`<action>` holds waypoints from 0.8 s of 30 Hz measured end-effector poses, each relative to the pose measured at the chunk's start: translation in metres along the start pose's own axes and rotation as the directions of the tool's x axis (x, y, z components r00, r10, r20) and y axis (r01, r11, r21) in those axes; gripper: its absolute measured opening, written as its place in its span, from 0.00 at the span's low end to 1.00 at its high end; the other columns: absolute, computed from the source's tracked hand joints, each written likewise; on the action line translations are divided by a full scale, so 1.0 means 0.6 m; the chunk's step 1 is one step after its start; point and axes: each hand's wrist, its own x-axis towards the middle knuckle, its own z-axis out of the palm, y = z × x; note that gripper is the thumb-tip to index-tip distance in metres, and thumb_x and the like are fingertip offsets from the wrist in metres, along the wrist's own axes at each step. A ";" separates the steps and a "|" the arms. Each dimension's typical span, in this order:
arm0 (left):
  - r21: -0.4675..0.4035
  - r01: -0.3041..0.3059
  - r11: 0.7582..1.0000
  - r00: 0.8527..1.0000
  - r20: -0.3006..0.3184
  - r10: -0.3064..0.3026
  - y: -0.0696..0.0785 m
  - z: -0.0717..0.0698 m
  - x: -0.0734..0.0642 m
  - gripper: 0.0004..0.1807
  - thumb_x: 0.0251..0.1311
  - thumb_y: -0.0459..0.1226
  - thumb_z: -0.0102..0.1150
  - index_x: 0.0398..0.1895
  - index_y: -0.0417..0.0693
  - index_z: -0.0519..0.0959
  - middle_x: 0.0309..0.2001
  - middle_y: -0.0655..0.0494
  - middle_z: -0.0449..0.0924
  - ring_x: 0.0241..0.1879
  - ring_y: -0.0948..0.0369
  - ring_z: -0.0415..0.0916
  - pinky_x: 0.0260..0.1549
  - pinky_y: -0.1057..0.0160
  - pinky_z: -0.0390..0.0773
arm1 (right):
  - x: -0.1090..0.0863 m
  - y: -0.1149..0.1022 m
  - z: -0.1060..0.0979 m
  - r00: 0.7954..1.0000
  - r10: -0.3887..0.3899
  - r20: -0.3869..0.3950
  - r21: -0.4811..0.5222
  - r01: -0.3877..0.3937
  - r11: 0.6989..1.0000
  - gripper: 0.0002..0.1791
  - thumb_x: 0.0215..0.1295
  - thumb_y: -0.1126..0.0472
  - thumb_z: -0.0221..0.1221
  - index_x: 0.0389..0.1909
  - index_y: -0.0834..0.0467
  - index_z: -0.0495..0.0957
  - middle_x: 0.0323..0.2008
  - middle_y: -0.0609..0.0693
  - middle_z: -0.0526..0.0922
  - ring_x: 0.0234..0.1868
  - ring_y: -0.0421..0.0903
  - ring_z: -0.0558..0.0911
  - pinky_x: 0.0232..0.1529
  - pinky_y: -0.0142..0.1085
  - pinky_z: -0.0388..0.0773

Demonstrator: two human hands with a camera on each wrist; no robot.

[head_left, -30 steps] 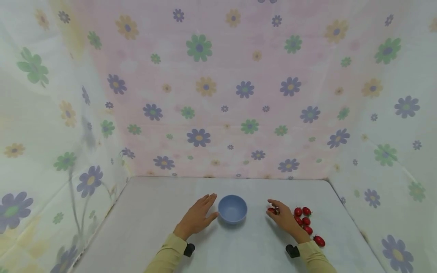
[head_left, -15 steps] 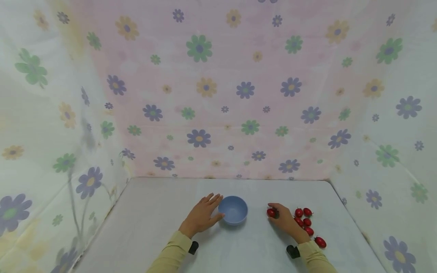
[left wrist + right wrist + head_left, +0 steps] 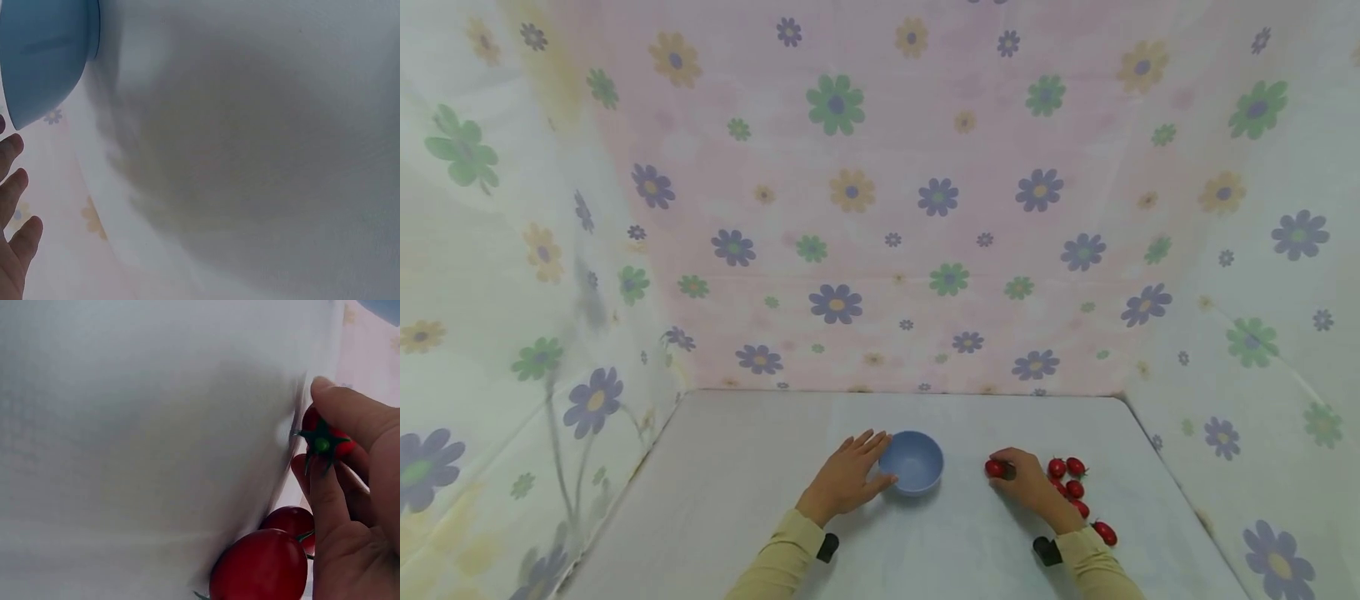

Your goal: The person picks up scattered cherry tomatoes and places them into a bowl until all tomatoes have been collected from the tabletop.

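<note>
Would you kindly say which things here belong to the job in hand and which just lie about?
Belonging to the job, it seems:
Right hand, pinching an oval red tomato with a green calyx
Left hand, beside the round blue bowl

Just about:
Loose red tomatoes, not held, though perhaps part of it
Flower-printed cloth backdrop

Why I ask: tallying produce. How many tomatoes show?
7: one tomato in the right hand; on the table to its right, a far pair, middle pair, two nearer the sleeve. More may be hidden.
</note>
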 end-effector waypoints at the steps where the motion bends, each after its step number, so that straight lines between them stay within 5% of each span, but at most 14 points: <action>1: 0.000 -0.001 1.000 1.000 -0.001 0.001 0.001 0.000 0.000 0.41 0.73 0.63 0.44 0.78 0.47 0.62 0.77 0.51 0.62 0.78 0.49 0.57 0.74 0.43 0.60 | 0.000 0.000 0.000 1.000 0.009 0.001 0.007 -0.009 1.000 0.21 0.55 0.71 0.73 0.51 0.64 0.83 0.49 0.56 0.86 0.53 0.55 0.83 0.57 0.52 0.82; 14: -0.029 0.003 1.000 1.000 0.008 -0.003 0.006 0.006 -0.003 0.42 0.72 0.63 0.46 0.79 0.46 0.61 0.77 0.50 0.62 0.77 0.48 0.57 0.74 0.43 0.61 | 0.001 0.008 -0.001 1.000 -0.010 -0.002 0.043 0.010 0.999 0.23 0.53 0.72 0.74 0.52 0.67 0.82 0.49 0.58 0.86 0.51 0.54 0.84 0.50 0.44 0.86; 24: -0.029 -0.009 1.000 1.000 -0.003 0.009 0.007 0.007 -0.001 0.43 0.72 0.62 0.49 0.77 0.40 0.62 0.76 0.46 0.63 0.76 0.46 0.59 0.73 0.42 0.62 | -0.002 -0.001 -0.005 0.999 0.045 0.000 0.042 -0.045 0.998 0.23 0.55 0.71 0.73 0.54 0.66 0.82 0.50 0.58 0.85 0.51 0.53 0.84 0.52 0.46 0.85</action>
